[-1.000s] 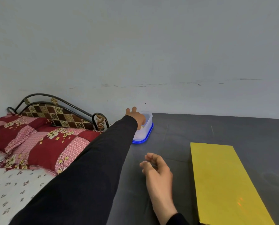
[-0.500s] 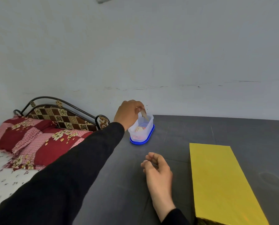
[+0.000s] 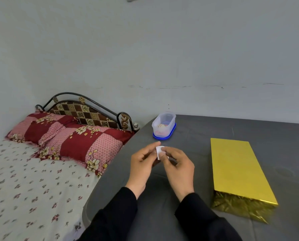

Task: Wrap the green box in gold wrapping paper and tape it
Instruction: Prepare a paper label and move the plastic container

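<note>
Both hands meet above the dark bench [image 3: 214,129], the left hand [image 3: 141,162] and right hand [image 3: 178,164] pinching a small white piece of tape [image 3: 160,151] between fingertips. To their right the gold-wrapped box [image 3: 235,169] lies flat, its near end crumpled and unsealed. Beyond stands a clear plastic container [image 3: 164,123] on a blue lid.

Pretty even, soft indoor light, no harsh shadows. Wide-angle bends the edges, and the bed [image 3: 32,180] at 8 o'clock looks smeary.
</note>
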`<action>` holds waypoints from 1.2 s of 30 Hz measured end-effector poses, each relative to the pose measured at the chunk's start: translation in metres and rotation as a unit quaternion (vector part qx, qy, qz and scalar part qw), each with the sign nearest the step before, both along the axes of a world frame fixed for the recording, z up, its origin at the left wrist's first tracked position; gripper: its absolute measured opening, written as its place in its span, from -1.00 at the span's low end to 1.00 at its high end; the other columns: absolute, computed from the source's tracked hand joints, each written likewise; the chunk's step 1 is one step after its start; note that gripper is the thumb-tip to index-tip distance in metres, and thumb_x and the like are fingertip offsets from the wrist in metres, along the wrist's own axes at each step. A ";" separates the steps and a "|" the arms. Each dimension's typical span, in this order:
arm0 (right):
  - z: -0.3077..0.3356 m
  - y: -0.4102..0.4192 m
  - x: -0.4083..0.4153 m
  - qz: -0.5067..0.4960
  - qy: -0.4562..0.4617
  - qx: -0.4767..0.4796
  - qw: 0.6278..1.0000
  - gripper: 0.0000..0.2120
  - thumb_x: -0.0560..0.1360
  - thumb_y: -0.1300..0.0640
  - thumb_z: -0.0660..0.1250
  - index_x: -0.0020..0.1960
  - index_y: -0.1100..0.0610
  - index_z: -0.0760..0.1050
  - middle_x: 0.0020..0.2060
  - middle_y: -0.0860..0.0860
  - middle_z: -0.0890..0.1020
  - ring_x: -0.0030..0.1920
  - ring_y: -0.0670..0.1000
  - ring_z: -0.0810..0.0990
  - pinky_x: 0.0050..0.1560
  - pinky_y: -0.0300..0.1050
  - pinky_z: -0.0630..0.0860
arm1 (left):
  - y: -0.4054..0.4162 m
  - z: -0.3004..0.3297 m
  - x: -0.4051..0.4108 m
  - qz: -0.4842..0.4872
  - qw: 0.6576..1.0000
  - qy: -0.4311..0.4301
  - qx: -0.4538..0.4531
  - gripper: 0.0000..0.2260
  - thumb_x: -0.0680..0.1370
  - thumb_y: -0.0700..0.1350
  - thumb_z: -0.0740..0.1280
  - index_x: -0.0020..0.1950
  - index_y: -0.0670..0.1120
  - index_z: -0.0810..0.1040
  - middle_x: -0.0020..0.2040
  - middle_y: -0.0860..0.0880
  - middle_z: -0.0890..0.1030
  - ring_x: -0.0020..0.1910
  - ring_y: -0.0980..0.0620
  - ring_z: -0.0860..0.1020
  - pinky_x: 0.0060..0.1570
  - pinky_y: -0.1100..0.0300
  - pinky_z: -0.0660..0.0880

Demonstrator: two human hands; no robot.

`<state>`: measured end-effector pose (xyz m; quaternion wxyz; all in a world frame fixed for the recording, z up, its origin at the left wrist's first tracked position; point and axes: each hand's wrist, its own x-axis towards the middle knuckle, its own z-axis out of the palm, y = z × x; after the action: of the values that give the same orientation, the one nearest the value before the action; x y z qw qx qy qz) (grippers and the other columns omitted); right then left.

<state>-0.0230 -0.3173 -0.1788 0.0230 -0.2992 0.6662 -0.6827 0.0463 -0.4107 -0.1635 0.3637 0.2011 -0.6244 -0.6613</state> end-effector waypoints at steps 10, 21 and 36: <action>-0.001 0.004 -0.005 0.001 -0.033 0.012 0.999 -0.86 0.55 0.08 0.47 0.07 -0.13 0.68 0.01 -0.21 0.68 0.04 -0.29 0.62 0.01 -0.48 0.49 | 0.000 -0.001 0.007 -0.085 0.984 0.031 0.154 -0.80 0.55 -0.18 0.40 0.14 -0.21 0.69 0.11 -0.22 0.71 0.13 -0.15 0.69 0.11 0.08 0.64; -0.006 0.002 -0.010 0.048 -0.122 -0.028 0.991 -0.85 0.53 0.07 0.47 0.05 -0.15 0.68 -0.08 -0.22 0.74 0.01 -0.24 0.68 0.11 -0.25 0.60 | -0.003 -0.003 0.005 -0.094 0.983 0.030 0.157 -0.76 0.48 -0.19 0.43 0.13 -0.20 0.69 0.10 -0.20 0.72 0.08 -0.09 0.70 0.01 0.16 0.64; -0.010 -0.001 -0.013 0.042 -0.154 -0.033 0.987 -0.83 0.54 0.07 0.45 0.12 -0.03 0.71 -0.08 -0.16 0.75 0.02 -0.14 0.70 0.19 -0.03 0.65 | -0.003 -0.002 0.006 -0.109 0.983 0.030 0.144 -0.77 0.49 -0.22 0.44 0.14 -0.17 0.70 0.13 -0.14 0.72 0.12 -0.08 0.70 0.05 0.14 0.64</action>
<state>-0.0360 -0.3182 -0.1888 0.1443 -0.2183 0.6190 -0.7405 0.0524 -0.4141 -0.1655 0.2749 0.1621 -0.5299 -0.7857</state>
